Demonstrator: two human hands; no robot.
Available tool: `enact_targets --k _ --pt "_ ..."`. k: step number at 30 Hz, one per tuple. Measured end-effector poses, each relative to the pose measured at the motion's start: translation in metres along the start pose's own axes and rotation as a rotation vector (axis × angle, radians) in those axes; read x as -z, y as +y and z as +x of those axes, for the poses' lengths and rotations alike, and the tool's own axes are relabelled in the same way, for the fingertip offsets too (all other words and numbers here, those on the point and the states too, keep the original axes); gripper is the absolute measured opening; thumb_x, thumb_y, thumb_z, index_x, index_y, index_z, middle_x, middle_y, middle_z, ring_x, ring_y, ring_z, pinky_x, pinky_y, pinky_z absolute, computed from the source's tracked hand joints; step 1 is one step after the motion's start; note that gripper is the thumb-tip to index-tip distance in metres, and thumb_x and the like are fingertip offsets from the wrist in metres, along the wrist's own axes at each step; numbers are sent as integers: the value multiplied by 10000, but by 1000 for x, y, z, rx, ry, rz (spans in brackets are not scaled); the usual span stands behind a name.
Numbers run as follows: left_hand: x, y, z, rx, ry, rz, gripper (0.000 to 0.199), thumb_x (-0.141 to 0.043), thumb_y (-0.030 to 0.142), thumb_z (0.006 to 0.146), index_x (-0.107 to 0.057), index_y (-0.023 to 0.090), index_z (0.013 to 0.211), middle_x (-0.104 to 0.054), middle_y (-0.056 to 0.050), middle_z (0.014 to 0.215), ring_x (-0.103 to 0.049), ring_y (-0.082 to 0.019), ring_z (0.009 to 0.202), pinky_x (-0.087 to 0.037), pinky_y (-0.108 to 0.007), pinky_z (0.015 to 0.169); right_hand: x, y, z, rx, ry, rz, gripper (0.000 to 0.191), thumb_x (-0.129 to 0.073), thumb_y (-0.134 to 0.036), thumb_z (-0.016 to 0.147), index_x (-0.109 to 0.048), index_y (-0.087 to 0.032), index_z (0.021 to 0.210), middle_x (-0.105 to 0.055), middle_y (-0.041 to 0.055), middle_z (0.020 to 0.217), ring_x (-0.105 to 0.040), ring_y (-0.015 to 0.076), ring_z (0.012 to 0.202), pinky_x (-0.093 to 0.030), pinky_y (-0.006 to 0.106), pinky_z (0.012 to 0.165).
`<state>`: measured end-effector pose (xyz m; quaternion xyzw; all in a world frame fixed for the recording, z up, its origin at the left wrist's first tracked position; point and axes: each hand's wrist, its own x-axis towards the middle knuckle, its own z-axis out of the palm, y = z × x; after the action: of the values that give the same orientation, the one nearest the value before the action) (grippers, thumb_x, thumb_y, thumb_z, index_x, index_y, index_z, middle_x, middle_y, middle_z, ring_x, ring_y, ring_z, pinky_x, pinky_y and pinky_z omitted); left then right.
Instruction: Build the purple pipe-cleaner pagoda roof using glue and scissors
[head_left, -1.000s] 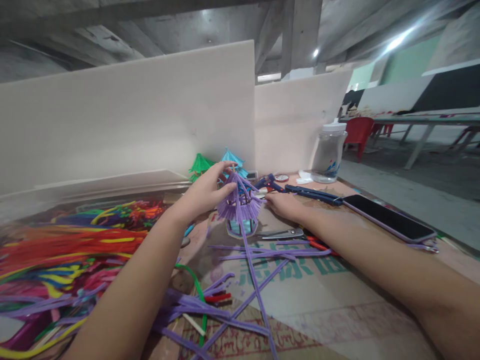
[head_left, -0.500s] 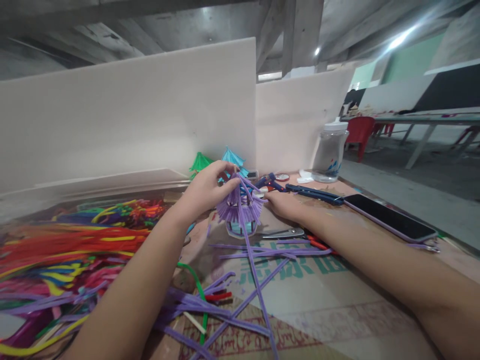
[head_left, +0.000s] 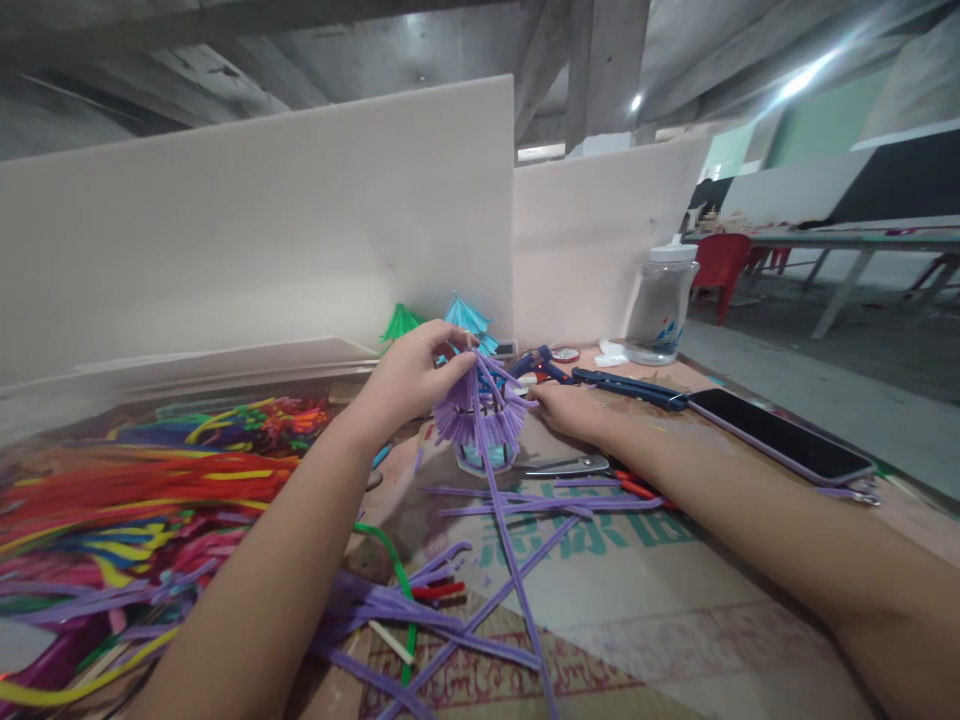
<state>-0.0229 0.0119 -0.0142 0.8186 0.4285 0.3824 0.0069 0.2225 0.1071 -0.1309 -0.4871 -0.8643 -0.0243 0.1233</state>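
Observation:
A small tiered pavilion model (head_left: 486,425) of purple pipe cleaners stands on the cardboard-covered table. My left hand (head_left: 439,365) pinches the top of it between thumb and fingers. From there a long purple pipe cleaner (head_left: 508,545) hangs down over the model's front toward me. My right hand (head_left: 559,408) rests low beside the model's right edge; its fingertips are partly hidden, so what it holds, if anything, does not show. Scissors (head_left: 570,467) with red handles lie just in front of my right hand. Several loose purple pipe cleaners (head_left: 525,503) lie in front of the model.
Bundles of coloured pipe cleaners (head_left: 150,490) cover the left side. Behind the model stand a green roof (head_left: 401,322) and a blue roof (head_left: 466,315). A glue gun (head_left: 541,362), a dark blue tool (head_left: 630,386), a phone (head_left: 780,432) and a clear bottle (head_left: 660,305) line the right.
Hardly anything differs. My left hand stays at the model's top, and the model has shifted very slightly. My right hand keeps its place.

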Motion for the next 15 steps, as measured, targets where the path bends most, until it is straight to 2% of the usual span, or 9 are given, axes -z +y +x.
enact_targets --k 7,12,15 --pt "1 -3 1 -30 -12 -23 250 -520 343 942 -685 176 1029 -716 -72 1088 -652 -212 1015 -489 -332 907 2 -2 -1 3 12 -6 294 -418 -288 977 -650 -176 1118 -709 120 1161 -657 248 1013 -419 291 783" --pt "3 -3 1 43 -16 -42 412 -405 467 994 -702 183 1016 -744 -57 982 -675 -207 904 -501 -311 840 4 -4 -2 7 9 -3 304 -417 -272 973 -656 -178 1136 -707 121 1182 -656 241 1038 -422 287 794" --pt "4 -3 2 59 16 -34 393 -399 433 992 -695 174 984 -750 -60 957 -682 -205 875 -501 -301 810 4 -4 -2 5 8 -7 299 -433 -287 974 -655 -182 1144 -707 124 1180 -656 240 1044 -425 284 804"
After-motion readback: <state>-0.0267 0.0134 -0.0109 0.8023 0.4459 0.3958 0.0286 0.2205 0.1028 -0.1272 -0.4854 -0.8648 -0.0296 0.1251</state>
